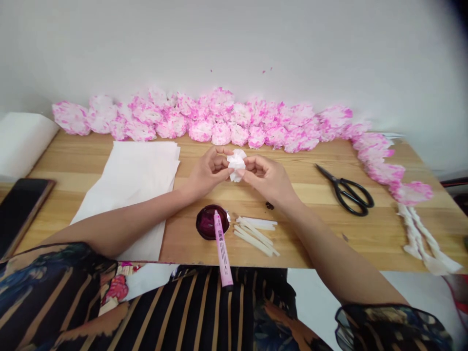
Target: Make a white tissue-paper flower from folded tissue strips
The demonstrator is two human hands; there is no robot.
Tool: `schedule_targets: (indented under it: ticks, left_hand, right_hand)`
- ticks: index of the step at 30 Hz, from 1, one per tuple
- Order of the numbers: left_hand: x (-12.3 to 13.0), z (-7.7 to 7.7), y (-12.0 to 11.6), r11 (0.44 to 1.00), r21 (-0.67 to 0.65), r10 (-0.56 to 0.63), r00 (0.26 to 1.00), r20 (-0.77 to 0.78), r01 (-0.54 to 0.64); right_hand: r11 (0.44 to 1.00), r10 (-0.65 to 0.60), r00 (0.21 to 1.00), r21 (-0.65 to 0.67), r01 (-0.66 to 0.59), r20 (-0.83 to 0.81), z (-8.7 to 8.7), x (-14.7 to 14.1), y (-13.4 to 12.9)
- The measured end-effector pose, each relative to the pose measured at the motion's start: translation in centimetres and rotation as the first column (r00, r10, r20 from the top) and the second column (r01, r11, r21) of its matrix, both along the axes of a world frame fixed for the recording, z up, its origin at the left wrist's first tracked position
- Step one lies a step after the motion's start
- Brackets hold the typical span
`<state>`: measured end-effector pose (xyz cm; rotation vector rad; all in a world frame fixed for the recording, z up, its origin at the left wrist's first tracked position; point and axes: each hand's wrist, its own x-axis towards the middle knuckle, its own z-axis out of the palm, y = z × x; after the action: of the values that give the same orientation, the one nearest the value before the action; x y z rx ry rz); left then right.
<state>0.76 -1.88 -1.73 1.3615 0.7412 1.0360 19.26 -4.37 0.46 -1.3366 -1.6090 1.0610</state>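
Observation:
Between my two hands, above the middle of the table, is a small white tissue-paper flower (237, 163) with ruffled edges. My left hand (210, 168) pinches its left side between thumb and fingers. From the right, my right hand (266, 176) grips the other side the same way, its thumb near the lower edge. Nearer to me stands a small dark bowl (204, 228) of purple-red liquid. A pink marker pen (223, 251) rests across the bowl, its other end sticking out past the table edge.
Pink-and-white paper flowers (219, 114) line the wall and curve down the right side, by twisted white paper strips (420, 239). White paper sheets (135, 175), a paper roll (24, 144) and a phone (24, 209) lie left. Pale sticks (256, 236) and black scissors (347, 190) lie right.

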Motion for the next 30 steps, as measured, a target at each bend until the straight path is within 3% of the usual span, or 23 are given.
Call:
schedule_targets:
  ticks: [3, 10, 14, 17, 22, 25, 27, 30]
  left_hand:
    - [0.0, 0.3, -0.1, 1.000, 0.002, 0.000, 1.000, 0.004, 0.000]
    - [-0.6, 1.1, -0.7, 0.996, 0.089, 0.018, 0.994, -0.107, -0.009]
    - [-0.5, 1.1, -0.9, 0.986, 0.165, 0.036, 0.978, -0.205, -0.002]
    - [-0.3, 1.1, -1.0, 0.988, 0.153, 0.043, 0.967, -0.252, -0.004]
    - [-0.3, 1.2, -1.0, 0.993, 0.113, 0.031, 0.925, -0.379, 0.013]
    - [-0.3, 1.2, -0.8, 0.999, 0.035, 0.003, 0.931, -0.364, 0.010]
    - [-0.3, 1.2, -0.6, 0.999, -0.041, -0.026, 0.948, -0.318, 0.014]
    - [-0.3, 1.1, -0.4, 0.994, -0.105, -0.040, 0.964, -0.263, 0.013]
  right_hand:
    - [1.000, -0.017, 0.999, -0.007, 0.016, -0.038, 0.0, 0.0, 0.1]
    - [0.976, -0.078, 0.961, -0.217, 0.019, -0.265, 0.5, 0.5, 0.3]
    - [0.977, -0.060, 0.959, -0.214, 0.000, -0.276, 0.5, 0.4, 0.2]
    - [0.980, -0.032, 0.974, -0.198, -0.013, -0.226, 0.4, 0.3, 0.2]
    - [0.998, -0.008, 0.997, -0.060, 0.003, -0.075, -0.3, 0.0, 0.2]
    - [1.000, -0.006, 1.000, 0.006, 0.006, 0.010, -0.5, 0.0, 0.1]
    - [0.993, -0.060, 0.992, 0.111, 0.048, 0.111, -0.3, 0.0, -0.1]
    - [0.935, -0.153, 0.960, 0.348, 0.064, 0.236, 0.3, 0.1, -0.8]
